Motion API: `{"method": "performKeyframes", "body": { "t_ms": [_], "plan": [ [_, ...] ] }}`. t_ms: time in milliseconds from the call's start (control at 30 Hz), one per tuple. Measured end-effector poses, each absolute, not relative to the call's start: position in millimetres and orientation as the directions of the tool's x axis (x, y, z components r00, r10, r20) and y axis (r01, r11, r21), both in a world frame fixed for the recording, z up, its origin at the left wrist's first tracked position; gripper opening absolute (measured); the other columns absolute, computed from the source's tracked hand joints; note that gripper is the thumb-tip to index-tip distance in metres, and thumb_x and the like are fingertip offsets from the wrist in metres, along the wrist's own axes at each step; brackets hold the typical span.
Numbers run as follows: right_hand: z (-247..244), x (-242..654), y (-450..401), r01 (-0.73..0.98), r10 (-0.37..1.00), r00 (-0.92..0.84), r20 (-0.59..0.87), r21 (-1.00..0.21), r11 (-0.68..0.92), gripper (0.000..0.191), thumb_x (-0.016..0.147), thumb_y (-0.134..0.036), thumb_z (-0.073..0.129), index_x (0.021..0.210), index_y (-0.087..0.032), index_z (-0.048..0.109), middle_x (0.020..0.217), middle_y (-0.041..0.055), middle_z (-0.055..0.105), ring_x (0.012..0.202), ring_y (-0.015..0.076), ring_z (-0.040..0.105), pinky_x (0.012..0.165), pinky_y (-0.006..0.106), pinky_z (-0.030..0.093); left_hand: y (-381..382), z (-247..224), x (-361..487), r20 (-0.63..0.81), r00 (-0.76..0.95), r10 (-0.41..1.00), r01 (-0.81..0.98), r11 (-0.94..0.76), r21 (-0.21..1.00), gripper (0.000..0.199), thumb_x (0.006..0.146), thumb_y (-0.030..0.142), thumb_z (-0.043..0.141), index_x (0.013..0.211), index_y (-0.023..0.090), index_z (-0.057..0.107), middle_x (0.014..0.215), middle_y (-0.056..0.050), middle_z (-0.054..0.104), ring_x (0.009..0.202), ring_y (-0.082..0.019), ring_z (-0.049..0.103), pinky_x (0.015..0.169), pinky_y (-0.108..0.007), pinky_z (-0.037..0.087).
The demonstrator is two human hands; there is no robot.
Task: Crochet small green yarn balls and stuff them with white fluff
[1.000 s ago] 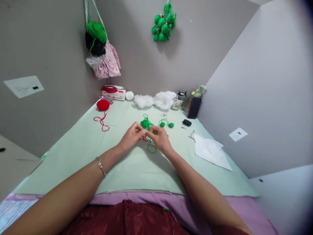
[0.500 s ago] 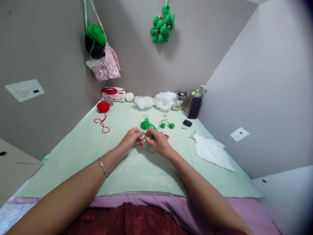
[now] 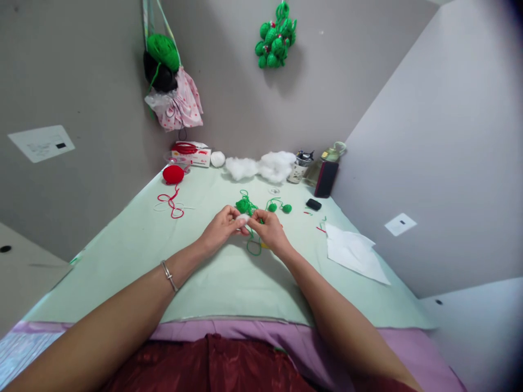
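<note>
Between my two hands is a small tuft of white stuffing point(image 3: 243, 217). My left hand point(image 3: 223, 226) is closed on its left side, with thumb and fingers pinching it. From the right, my right hand point(image 3: 267, 226) pinches the tuft's other edge with closed fingertips. Just beyond the hands lies a tangle of green yarn point(image 3: 242, 205). A loop of green yarn point(image 3: 254, 248) rests on the table below the right hand, beside a bit of something yellow point(image 3: 265, 245) partly hidden by that hand. Two small green crocheted balls point(image 3: 286, 208) sit behind the right hand.
Larger white stuffing point(image 3: 276, 166) lies at the back, near a cup of tools point(image 3: 299, 167) and a leaning phone point(image 3: 326, 179). A red yarn ball point(image 3: 173, 174) is at left. White paper point(image 3: 355, 253) and a black case point(image 3: 313, 204) lie at right.
Both hands have risen slightly and turned, showing more of the white tuft between them. The yellow thing and more of the green loop have come into sight below the right hand.
</note>
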State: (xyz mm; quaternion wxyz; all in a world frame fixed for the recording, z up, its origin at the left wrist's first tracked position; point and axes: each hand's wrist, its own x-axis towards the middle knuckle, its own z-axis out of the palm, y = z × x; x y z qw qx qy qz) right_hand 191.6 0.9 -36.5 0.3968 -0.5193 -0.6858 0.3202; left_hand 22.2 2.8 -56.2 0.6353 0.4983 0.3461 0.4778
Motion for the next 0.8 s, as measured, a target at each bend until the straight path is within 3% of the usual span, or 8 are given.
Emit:
{"method": "performKeyframes", "body": {
  "t_ms": [233, 400, 567, 800],
  "plan": [
    [-29, 184, -12, 0.403, 0.94, -0.297, 0.167, -0.871, 0.282, 0.017, 0.074, -0.029, 0.06, 0.069, -0.022, 0.046, 0.062, -0.0063, 0.043, 0.06, 0.0115, 0.036, 0.056, 0.026, 0.028, 11, -68, 26, 0.041, 0.231, 0.972, -0.213, 0.01, 0.977, 0.035, 0.081, 0.041, 0.075, 0.081, 0.022, 0.046, 0.054, 0.006, 0.063, 0.048, -0.016, 0.065, 0.056, -0.03, 0.057],
    [-39, 186, -4, 0.432, 0.957, -0.194, 0.215, -0.857, 0.28, 0.021, 0.072, -0.027, 0.06, 0.063, -0.022, 0.041, 0.058, -0.0063, 0.04, 0.06, 0.012, 0.034, 0.058, 0.027, 0.025, 5, -62, 27, 0.071, 0.24, 0.968, -0.264, -0.005, 0.964, 0.038, 0.08, 0.043, 0.077, 0.081, 0.021, 0.047, 0.064, 0.006, 0.066, 0.059, -0.013, 0.067, 0.065, -0.029, 0.06],
    [-41, 190, 1, 0.404, 0.967, -0.159, 0.201, -0.88, 0.25, 0.026, 0.075, -0.036, 0.061, 0.06, -0.022, 0.045, 0.059, -0.005, 0.044, 0.061, 0.0122, 0.037, 0.059, 0.027, 0.028, 5, -55, 22, 0.088, 0.294, 0.952, -0.324, 0.013, 0.946, 0.039, 0.073, 0.04, 0.085, 0.089, 0.019, 0.056, 0.079, 0.003, 0.068, 0.077, -0.014, 0.069, 0.083, -0.036, 0.062],
    [-42, 190, 3, 0.393, 0.976, -0.123, 0.181, -0.894, 0.215, 0.03, 0.076, -0.041, 0.061, 0.057, -0.021, 0.048, 0.057, -0.0054, 0.042, 0.06, 0.0119, 0.035, 0.06, 0.028, 0.029, 8, -53, 20, 0.068, 0.356, 0.932, -0.317, 0.051, 0.947, 0.038, 0.07, 0.039, 0.087, 0.094, 0.015, 0.07, 0.089, -0.003, 0.071, 0.082, -0.016, 0.07, 0.087, -0.036, 0.061]
  ]
}}
